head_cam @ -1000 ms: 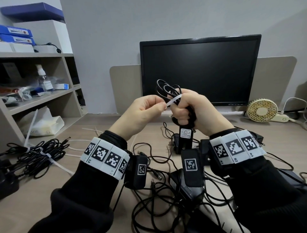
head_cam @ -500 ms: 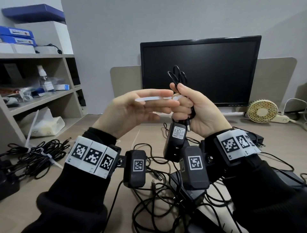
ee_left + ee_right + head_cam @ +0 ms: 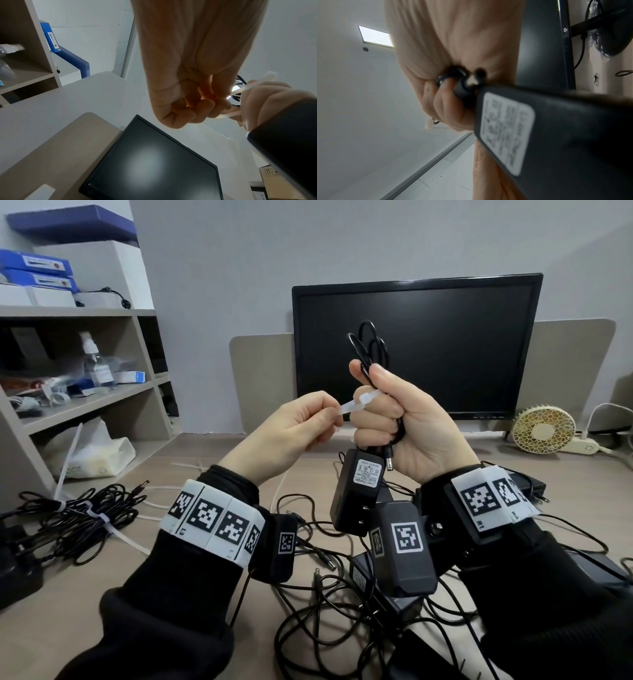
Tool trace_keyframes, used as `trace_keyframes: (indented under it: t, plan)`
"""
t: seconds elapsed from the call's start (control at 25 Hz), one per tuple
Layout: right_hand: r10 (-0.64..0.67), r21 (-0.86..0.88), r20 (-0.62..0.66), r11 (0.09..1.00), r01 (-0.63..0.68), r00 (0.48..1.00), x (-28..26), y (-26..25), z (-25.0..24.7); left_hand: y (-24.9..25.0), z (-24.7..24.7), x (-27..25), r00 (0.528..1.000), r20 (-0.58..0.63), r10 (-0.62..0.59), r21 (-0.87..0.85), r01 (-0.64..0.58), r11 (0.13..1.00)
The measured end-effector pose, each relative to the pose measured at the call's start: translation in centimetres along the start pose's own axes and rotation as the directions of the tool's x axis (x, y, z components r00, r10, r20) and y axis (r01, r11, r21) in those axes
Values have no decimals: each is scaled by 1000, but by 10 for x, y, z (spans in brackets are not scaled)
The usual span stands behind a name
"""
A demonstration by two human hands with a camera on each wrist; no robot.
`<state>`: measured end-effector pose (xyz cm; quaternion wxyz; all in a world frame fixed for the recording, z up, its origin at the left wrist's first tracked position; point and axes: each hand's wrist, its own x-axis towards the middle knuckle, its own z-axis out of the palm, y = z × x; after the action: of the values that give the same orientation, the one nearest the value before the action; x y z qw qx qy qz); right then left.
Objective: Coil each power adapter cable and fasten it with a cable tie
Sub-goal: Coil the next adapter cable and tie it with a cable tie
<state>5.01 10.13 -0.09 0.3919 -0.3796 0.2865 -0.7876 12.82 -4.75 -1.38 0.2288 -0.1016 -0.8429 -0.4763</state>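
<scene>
My right hand (image 3: 387, 412) is raised in front of the monitor and grips a coiled black cable (image 3: 368, 350), whose loops stick out above the fist. Its black power adapter (image 3: 358, 494) hangs below the fist, white label toward me, with the barrel plug (image 3: 388, 463) beside it. A white cable tie (image 3: 359, 405) runs from the coil to my left hand (image 3: 322, 419), which pinches its free end. In the left wrist view the tie (image 3: 240, 90) leads from my curled left fingers (image 3: 197, 109) to the right fist. In the right wrist view the adapter (image 3: 556, 135) fills the lower right.
Tied cable bundles (image 3: 75, 515) lie on the desk (image 3: 68, 604) at the left. Loose black cables and adapters (image 3: 329, 594) are tangled under my wrists. Spare white ties (image 3: 164, 501) lie mid-desk. A monitor (image 3: 418, 347), a small fan (image 3: 544, 429) and a shelf unit (image 3: 85, 364) stand behind.
My left hand went from flat fingers along the tie to a pinch on its end and dropped lower. The right hand closed into a fist on the coil.
</scene>
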Motion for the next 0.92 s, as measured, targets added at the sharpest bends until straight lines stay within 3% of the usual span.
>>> trace_keyframes:
  t: [0.44,0.72,0.92]
  plan:
    - [-10,-24,20,1000,11,1000,1,2,-2,-3,-1,1,1000,3,14,-26,-14,1000]
    - [-82,-233,-80,971,62,993,5,7,-6,8,3,0,999,19,32,-84,-30,996]
    - [-46,17,-51,999,46,998,1,1,-3,5,1,1,1000,2,31,-66,-31,997]
